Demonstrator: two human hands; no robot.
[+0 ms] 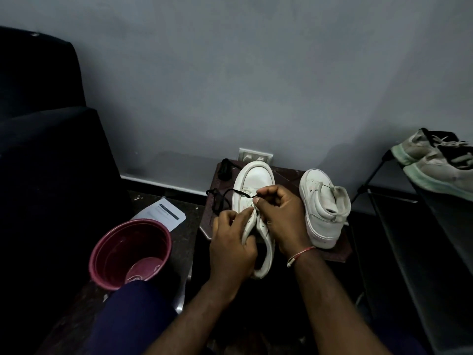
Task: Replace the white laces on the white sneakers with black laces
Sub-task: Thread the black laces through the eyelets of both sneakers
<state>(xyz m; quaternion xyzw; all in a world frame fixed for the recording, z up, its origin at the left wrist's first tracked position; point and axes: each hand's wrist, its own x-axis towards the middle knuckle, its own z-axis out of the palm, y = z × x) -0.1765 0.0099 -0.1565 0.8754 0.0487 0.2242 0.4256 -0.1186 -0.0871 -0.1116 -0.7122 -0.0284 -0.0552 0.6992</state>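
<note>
Frame centre: left hand [231,243] grips white sneaker [257,180] side; right hand [282,217] pinches black lace [222,195] at eyelet; second sneaker [323,210] just right.

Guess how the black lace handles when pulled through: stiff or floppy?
Probably floppy: the black lace lies in loose loops on the small table beside the white sneaker. Likely very light, since the right hand merely pinches its end. It may snag when pulled, as the slack looks tangled.
</note>
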